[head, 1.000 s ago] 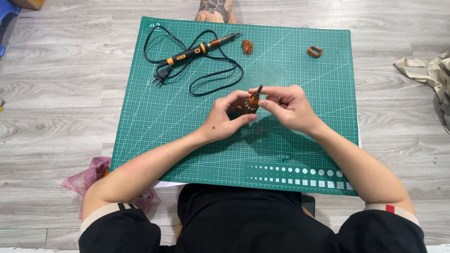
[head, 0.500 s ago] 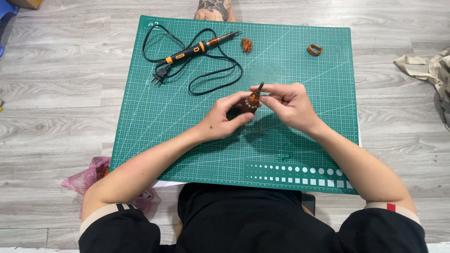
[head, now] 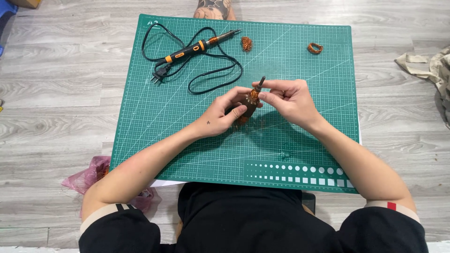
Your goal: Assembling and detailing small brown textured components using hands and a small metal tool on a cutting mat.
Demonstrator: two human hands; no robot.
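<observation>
Over the middle of the green cutting mat [head: 168,117], both hands hold a small motor rotor with copper windings [head: 251,100], its dark shaft pointing up and away. My left hand [head: 222,115] grips the rotor's lower body. My right hand [head: 288,98] pinches the copper winding near the top with thumb and forefinger.
A black and orange soldering iron [head: 194,49] with its coiled black cord [head: 215,75] lies at the mat's far left. A tangle of copper wire [head: 246,43] and a small copper coil ring [head: 315,48] lie at the far edge. A pink bag [head: 91,173] sits left, cloth [head: 429,68] right.
The rotor has tilted slightly more upright between the hands, and my right fingers have shifted on the winding. Nothing else has moved.
</observation>
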